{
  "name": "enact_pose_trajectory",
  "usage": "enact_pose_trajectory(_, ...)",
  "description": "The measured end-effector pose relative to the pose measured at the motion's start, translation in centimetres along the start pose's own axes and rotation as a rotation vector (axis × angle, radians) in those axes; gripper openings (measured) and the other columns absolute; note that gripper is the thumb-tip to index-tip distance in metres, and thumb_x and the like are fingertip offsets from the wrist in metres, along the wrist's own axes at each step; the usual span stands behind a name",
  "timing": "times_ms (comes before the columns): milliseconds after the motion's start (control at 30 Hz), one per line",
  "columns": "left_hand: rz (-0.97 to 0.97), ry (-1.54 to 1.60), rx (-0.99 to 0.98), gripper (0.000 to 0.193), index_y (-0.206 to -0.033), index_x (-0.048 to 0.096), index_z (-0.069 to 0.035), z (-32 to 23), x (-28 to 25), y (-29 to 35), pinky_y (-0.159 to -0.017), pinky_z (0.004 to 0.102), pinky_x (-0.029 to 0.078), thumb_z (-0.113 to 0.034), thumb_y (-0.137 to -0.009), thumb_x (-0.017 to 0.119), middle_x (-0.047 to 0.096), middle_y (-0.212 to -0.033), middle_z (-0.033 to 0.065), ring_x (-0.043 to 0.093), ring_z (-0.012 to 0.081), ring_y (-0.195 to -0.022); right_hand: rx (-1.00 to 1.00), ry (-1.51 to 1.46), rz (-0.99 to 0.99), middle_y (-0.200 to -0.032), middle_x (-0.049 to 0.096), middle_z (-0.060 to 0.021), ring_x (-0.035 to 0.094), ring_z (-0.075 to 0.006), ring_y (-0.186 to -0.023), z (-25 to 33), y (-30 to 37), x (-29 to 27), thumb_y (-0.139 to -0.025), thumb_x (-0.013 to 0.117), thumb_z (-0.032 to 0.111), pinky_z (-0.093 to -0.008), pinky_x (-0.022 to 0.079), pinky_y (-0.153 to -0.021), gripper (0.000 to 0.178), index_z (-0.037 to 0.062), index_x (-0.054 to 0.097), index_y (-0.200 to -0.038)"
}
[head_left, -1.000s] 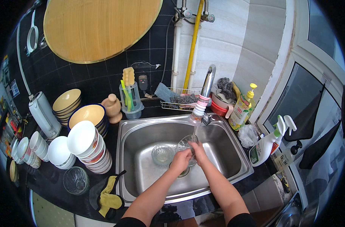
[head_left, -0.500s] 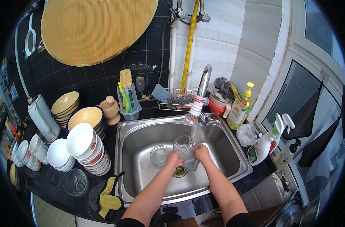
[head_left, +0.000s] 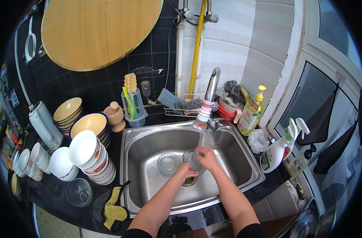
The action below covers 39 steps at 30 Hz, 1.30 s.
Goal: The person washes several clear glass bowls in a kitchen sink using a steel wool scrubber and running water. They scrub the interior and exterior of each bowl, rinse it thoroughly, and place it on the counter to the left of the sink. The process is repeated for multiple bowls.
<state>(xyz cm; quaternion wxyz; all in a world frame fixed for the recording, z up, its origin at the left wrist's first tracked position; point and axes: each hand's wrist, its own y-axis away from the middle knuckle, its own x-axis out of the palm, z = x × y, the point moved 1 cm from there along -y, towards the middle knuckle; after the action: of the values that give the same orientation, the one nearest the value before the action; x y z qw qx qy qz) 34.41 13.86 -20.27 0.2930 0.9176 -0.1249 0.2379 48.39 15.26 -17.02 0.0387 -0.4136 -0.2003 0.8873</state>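
Both my hands are over the steel sink (head_left: pixel 149 194), at a clear glass bowl (head_left: pixel 193 162) under the running faucet (head_left: pixel 211 89). My left hand (head_left: pixel 185 171) grips this bowl from its lower left side. My right hand (head_left: pixel 207 158) is closed at its right rim, fingers bent in towards the bowl and partly blurred. Part of another clear glass rim shows just behind the held bowl; the overlap hides most of it. To the left, a second glass bowl (head_left: pixel 168 163) sits on the sink floor. Green scraps lie in the drain (head_left: pixel 189 181) below my hands.
Left of the sink stand stacked white bowls (head_left: pixel 86 148), yellow bowls (head_left: pixel 90 125), a glass bowl (head_left: pixel 79 192) and a black-yellow glove (head_left: pixel 114 210). A wire rack (head_left: pixel 181 112) lies behind. Soap (head_left: pixel 250 115) and spray bottles (head_left: pixel 274 154) stand right.
My right hand has moved up and slightly left, from the bowl's right side to over its rim. The held bowl has tilted and moved a little. The bowl at left stays put.
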Motion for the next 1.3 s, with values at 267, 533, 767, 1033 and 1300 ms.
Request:
enact_pose_trajectory(267,0.233,-0.023,-0.113,0.035,-0.099,0.037,0.015,1.2,1.3,-0.1,-0.064,0.0426,0.054,-0.007,-0.071,0.040,0.052,-0.091,0.0259,0.058,0.0392,-0.078,0.118,0.091,0.086,-0.089,0.060,-0.0128,0.058,-0.0289,-0.075,0.2,0.5,0.9,-0.058,0.063,0.012,-0.0376,0.047,-0.071,0.027,0.0120,0.064,-0.085)
enact_pose_trajectory(533,0.032,-0.083,0.045,0.037,-0.106,0.031,0.006,-0.9,1.7,1.9,-0.066,0.0464,0.051,-0.004,-0.071,0.041,0.047,-0.095,0.0234,0.057,0.0397,-0.077,-0.044,0.480,0.146,-0.077,0.060,-0.0111,0.058,-0.0273,-0.072,1.7,0.7,-0.3,-0.058,0.062,0.007,-0.0356,0.047,-0.066,0.011,0.0097,0.064,-0.068)
enact_pose_trajectory(767,0.097,-0.087,0.025,0.043,-0.110,0.024,0.003,-0.8,1.0,1.0,-0.063,0.0430,0.053,-0.002,-0.071,0.039,0.045,-0.100,0.0220,0.057,0.0352,-0.076,-0.245,0.381,-0.050,-0.080,0.059,-0.0065,0.054,-0.0269,-0.083,3.5,0.2,-1.1,-0.062,0.059,0.009,-0.0376,0.042,-0.071,0.008,0.0073,0.062,-0.070)
enact_pose_trajectory(1033,-0.193,-0.104,0.293,0.048,-0.116,0.019,0.003,-0.4,0.7,0.2,-0.060,0.0407,0.054,-0.002,-0.074,0.040,0.046,-0.100,0.0200,0.057,0.0311,-0.080,-0.043,0.047,0.366,-0.096,0.061,-0.0123,0.057,-0.0284,-0.087,3.0,0.9,0.4,-0.074,0.054,0.020,-0.0367,0.044,-0.079,0.029,0.0077,0.060,-0.099)
enact_pose_trajectory(1300,-0.257,-0.283,0.449,0.054,-0.123,0.015,0.005,-0.3,0.7,0.2,-0.067,0.0380,0.048,0.004,-0.074,0.038,0.042,-0.109,0.0229,0.050,0.0304,-0.095,-0.131,0.234,0.439,-0.103,0.058,-0.0108,0.052,-0.0277,-0.099,1.6,0.7,0.8,-0.076,0.051,0.022,-0.0357,0.039,-0.087,0.027,0.0101,0.062,-0.098)
